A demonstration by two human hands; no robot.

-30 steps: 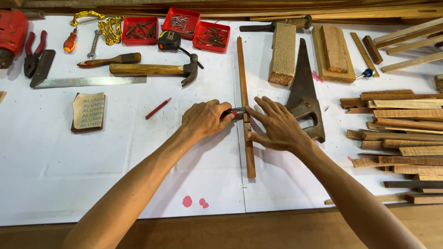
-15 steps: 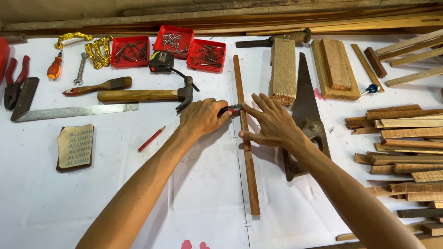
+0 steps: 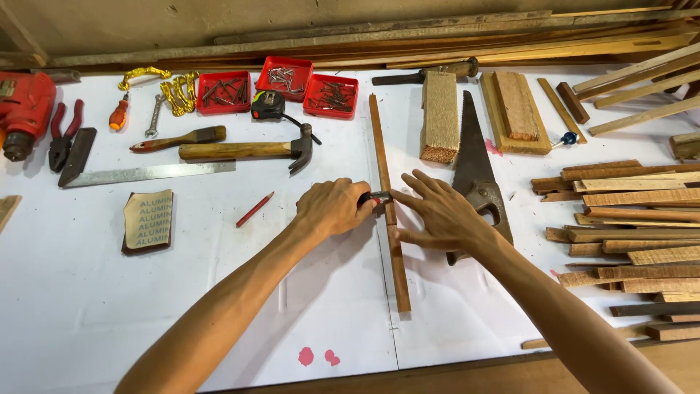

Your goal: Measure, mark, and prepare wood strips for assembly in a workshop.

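While my left hand curled shut on a small dark tool pressed across the long wooden strip, my right hand lay flat beside it, fingers spread apart, fingertips on the strip's right edge. The strip ran from upper centre down to lower centre of the frame on the white table cover.

At the left, a folded rectangle of sandpaper lay with pale printed backing upward and a dark brown edge. Three square red trays of nails sat in a row at the top, a black tape measure just below them. A red pencil lay between the sandpaper and my left hand. A hammer and a steel square lay at upper left, with a red drill at the far left edge. The handsaw rested just beyond my right hand, and cut wood pieces were stacked at the right.

Compared with half a second earlier, my hands gripped the same spot on the strip; the view had swung, so the drill came back into frame and two pink spots showed near the bottom.
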